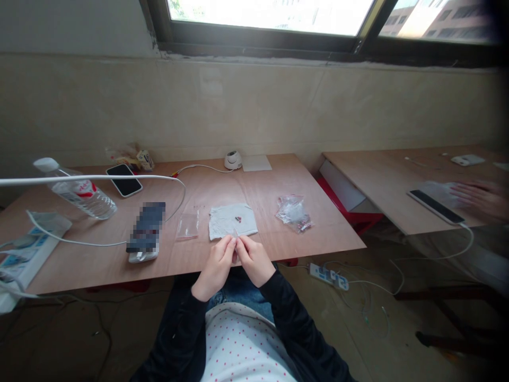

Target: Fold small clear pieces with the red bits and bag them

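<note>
My left hand (pixel 218 261) and my right hand (pixel 255 260) meet at the table's front edge, thumbs and fingers pinched together. A small, pale, thin thing shows between the fingertips; it is too small to make out. Just beyond them lies a folded white cloth (pixel 222 224), with a few tiny reddish and dark pieces (pixel 238 218) on it. Left of the cloth is a flat clear zip bag (pixel 187 226). To the right sits a heap of small clear bags (pixel 293 211), some with reddish bits inside.
A phone (pixel 146 228) with a white cable lies on the left, near a tilted plastic bottle (pixel 81 191), another phone (pixel 124 180) and a power strip (pixel 24 265). A white dome camera (pixel 233 160) stands at the back. At the right-hand table, another person's hand (pixel 483 199) is blurred.
</note>
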Tool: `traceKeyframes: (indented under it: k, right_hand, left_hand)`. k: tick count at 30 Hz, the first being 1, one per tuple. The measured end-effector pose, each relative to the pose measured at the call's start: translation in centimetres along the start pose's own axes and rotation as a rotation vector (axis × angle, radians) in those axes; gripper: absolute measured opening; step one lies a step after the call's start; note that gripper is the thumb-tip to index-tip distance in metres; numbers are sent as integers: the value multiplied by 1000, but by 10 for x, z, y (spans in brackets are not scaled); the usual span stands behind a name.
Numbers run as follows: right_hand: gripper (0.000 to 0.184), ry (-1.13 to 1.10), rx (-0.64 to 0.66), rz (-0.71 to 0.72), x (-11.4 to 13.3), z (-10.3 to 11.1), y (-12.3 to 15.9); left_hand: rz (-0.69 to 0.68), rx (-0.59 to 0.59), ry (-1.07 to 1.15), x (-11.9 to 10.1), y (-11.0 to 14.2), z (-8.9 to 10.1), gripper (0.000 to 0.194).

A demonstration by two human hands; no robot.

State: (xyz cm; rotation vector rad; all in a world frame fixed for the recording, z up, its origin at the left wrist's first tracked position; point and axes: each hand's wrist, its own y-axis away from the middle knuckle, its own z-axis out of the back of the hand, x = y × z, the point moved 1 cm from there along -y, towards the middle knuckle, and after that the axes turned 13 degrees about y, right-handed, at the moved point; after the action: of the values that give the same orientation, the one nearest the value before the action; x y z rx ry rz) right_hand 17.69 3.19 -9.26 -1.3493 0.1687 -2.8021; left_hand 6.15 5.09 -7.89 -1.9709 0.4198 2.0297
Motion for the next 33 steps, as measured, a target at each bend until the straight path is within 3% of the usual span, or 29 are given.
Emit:
traceKeyframes:
  k: [8, 13, 17, 21, 25, 28, 33]
  right_hand:
    - [26, 280, -33, -57, -11, -2, -5]
    - [29, 232, -134, -96, -20, 0, -8]
    - [28, -182, 7, -218, -23, -10, -8]
    - [34, -754, 329, -413, -21, -15, -6]
    - [38, -1224, 665, -452, -19, -9, -5]
    - [44, -1454, 759, -496, -18, -8, -5]
    - [59, -1610, 813, -557, -16, -9, -4]
  left_hand:
    - [27, -124, -562, -1, 1, 5, 27]
    - [32, -216, -815, -7, 1, 9, 25]
    - [-44, -179, -938, -9, -1, 11, 23]
    - [-161, -131, -985, -6, -2, 13, 23]
    - [-265, -130, -947, -1, -1, 15, 20]
    - [-333, -148, -918, -1, 0, 14, 18]
    - [-421, -133, -871, -3, 1, 16, 20]
